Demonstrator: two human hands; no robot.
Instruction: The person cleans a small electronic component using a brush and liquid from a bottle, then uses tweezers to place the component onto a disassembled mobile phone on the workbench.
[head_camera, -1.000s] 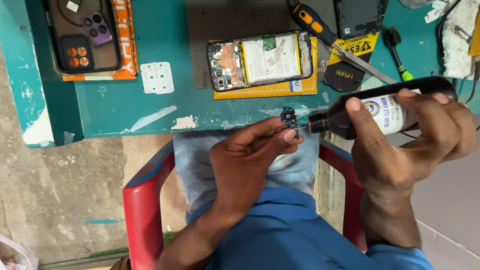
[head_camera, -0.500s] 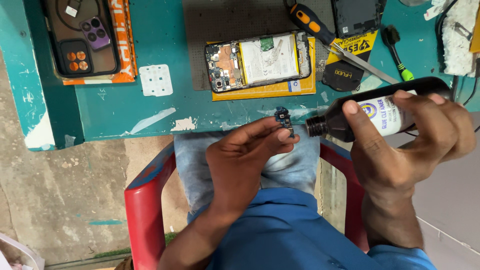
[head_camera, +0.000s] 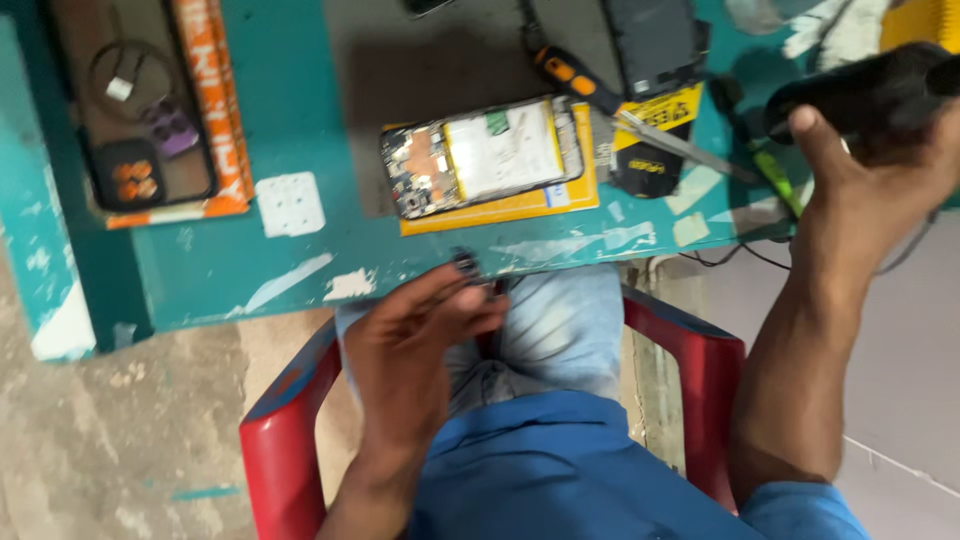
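Note:
My left hand (head_camera: 420, 345) pinches a small dark phone part (head_camera: 465, 264) at the front edge of the teal table (head_camera: 300, 270), above my lap. My right hand (head_camera: 860, 170) is raised at the right over the table's end and grips a dark bottle (head_camera: 860, 90), which is blurred. An opened phone (head_camera: 485, 155) with its board and white battery showing lies on a yellow pad (head_camera: 570, 195) on the table, beyond my left hand.
A screwdriver with an orange and black handle (head_camera: 575, 80) and tweezers (head_camera: 690, 150) lie behind the opened phone. A phone case on an orange box (head_camera: 215, 110) is at the left, a small white square piece (head_camera: 290, 203) beside it. I sit on a red chair (head_camera: 280, 440).
My right hand has swung the bottle away to the right and up, off the small part. My left hand stays at the table edge with the part. The view has shifted.

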